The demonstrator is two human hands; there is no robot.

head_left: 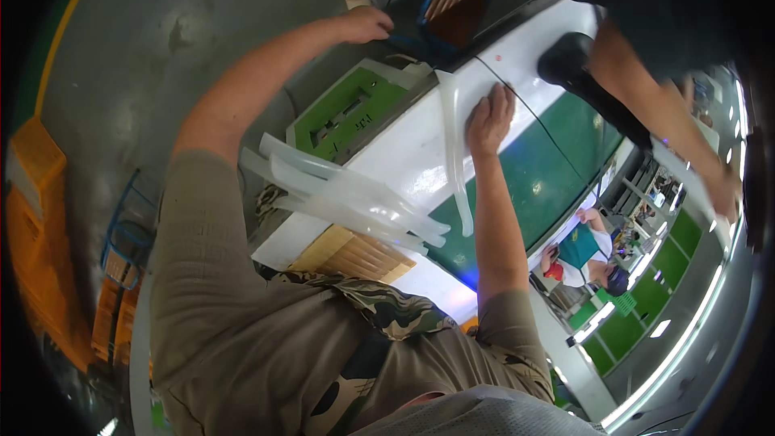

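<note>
My left arm reaches out over the far edge of the bench, and my left hand (pixel 367 26) has its fingers curled together; what is in them, if anything, I cannot make out. My right hand (pixel 491 119) rests on the white bench top (pixel 404 149) with its fingers stretched out, holding nothing. Just left of it lies one long milky plastic strip (pixel 454 141), running across the bench onto the green surface. Nearer my body, several similar translucent strips or flattened tubes (pixel 339 194) lie in a loose pile, their ends overhanging the bench edge.
A green machine panel (pixel 347 113) stands against the bench. Brown ribbed cardboard (pixel 351 254) lies close to me. A thin black cable (pixel 537 121) crosses the green mat (pixel 517 186). A person's arm (pixel 654 105) is at the right. Orange bins (pixel 40 234) stand left; another worker (pixel 593 250) sits beyond.
</note>
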